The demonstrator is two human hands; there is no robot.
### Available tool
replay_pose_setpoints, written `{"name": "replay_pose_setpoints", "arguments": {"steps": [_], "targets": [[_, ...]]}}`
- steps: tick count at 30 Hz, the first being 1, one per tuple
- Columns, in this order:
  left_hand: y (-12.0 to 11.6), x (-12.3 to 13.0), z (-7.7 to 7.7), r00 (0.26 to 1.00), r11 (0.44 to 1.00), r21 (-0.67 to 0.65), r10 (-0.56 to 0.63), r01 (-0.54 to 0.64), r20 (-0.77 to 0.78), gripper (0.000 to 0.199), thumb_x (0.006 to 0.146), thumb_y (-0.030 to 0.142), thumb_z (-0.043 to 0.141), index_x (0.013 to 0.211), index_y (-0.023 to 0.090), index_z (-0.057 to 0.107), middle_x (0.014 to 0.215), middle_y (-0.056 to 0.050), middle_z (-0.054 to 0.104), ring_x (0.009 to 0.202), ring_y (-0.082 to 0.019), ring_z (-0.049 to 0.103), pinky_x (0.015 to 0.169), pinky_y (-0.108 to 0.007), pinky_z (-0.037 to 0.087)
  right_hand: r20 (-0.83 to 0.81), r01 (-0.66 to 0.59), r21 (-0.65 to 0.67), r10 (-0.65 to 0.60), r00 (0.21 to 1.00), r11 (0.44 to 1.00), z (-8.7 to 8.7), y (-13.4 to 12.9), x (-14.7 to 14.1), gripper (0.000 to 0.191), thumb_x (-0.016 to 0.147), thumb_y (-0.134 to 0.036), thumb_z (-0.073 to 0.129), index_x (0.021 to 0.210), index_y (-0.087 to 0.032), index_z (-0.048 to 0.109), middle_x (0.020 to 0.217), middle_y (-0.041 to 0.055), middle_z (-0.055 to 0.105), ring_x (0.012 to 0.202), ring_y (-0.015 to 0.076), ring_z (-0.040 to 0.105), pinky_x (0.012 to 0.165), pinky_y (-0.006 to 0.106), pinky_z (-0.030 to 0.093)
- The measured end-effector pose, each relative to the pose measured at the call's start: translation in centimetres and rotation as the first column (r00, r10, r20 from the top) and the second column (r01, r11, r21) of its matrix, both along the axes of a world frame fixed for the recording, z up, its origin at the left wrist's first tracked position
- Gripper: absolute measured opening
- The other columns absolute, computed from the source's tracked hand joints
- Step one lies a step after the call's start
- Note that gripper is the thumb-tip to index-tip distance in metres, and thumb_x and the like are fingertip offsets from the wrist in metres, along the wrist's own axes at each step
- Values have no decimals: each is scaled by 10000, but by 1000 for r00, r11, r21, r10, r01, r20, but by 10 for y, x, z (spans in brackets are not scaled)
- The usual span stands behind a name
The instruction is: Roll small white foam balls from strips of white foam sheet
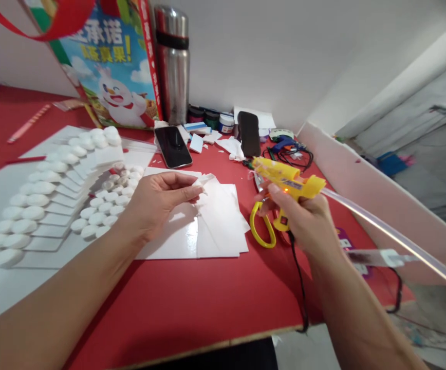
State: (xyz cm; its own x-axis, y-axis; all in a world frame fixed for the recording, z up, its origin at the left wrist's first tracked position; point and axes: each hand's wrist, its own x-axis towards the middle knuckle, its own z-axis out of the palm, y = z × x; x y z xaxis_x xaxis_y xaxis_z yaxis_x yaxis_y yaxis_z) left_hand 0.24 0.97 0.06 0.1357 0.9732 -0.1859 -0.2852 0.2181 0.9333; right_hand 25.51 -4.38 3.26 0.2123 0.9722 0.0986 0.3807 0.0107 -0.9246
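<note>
My right hand (298, 210) is wrapped round a yellow hot glue gun (284, 174), its nozzle pointing left and a long clear glue stick (385, 231) running out of its back. A small orange light glows on the gun. My left hand (165, 198) pinches a crumpled white tissue (209, 185) between thumb and fingers, above white sheets (223, 221) on the table. Left of that hand, a white model (61, 205) has stepped slabs edged with rows of white oval pieces. Yellow-handled scissors (262, 226) lie under the glue gun, partly hidden.
On the red table (192, 303), a phone (172, 146) and a dark device (248, 133) lie behind the sheets. A steel thermos (172, 67), paint jars (226, 123) and a printed bag (111, 67) stand at the back. The gun's black cord (300, 288) hangs over the front edge.
</note>
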Motion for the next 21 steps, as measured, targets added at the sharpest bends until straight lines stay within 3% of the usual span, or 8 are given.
{"name": "replay_pose_setpoints", "arguments": {"steps": [2,4,8,11,14,18,21], "targets": [[-1,0,1,1000,1000,11,-11,11,2,307,586,243,965,826,162,791,766,-33,766,669,-133,682,719,-277,573,63,144,9,-145,987,989,2,0,18,330,863,-506,743,867,-177,748,753,56,754,604,159,673,442,240,402],[-1,-1,1,1000,999,25,-23,23,7,300,589,234,965,826,163,795,768,-30,766,675,-127,683,720,-261,565,124,259,9,-258,958,966,-2,0,37,349,846,-513,758,823,-165,756,751,75,757,641,165,695,512,249,469],[-3,0,2,999,999,10,-38,38,27,305,590,231,966,835,158,799,789,-33,769,686,-128,684,733,-265,563,37,367,-5,-367,930,930,-26,3,66,336,782,-481,800,811,-152,740,777,68,756,658,184,698,634,310,560],[-3,1,1,998,999,7,-47,47,43,313,582,225,970,835,153,800,793,-34,769,684,-125,682,742,-268,565,156,377,16,-375,914,926,-43,5,77,376,786,-496,789,901,-138,767,834,69,764,741,203,699,690,323,549],[-3,3,3,997,999,-1,-42,42,64,343,544,228,986,816,143,794,780,-33,765,663,-122,677,734,-272,565,235,364,-64,-341,910,929,-50,7,81,481,807,-561,744,1006,-123,776,843,76,764,728,222,686,649,333,523],[-3,4,5,996,999,-16,-50,52,77,368,523,239,997,807,132,790,770,-36,765,665,-132,687,725,-276,565,305,382,-79,-343,889,921,-50,11,82,504,790,-574,723,996,-117,775,849,92,766,758,258,691,661,353,514],[-3,3,4,994,997,-1,-80,80,72,340,561,241,987,823,135,798,773,-37,769,680,-128,693,731,-262,562,416,411,-76,-346,841,908,-45,9,79,465,743,-566,745,890,-125,760,732,86,720,691,260,650,619,356,470]]}}
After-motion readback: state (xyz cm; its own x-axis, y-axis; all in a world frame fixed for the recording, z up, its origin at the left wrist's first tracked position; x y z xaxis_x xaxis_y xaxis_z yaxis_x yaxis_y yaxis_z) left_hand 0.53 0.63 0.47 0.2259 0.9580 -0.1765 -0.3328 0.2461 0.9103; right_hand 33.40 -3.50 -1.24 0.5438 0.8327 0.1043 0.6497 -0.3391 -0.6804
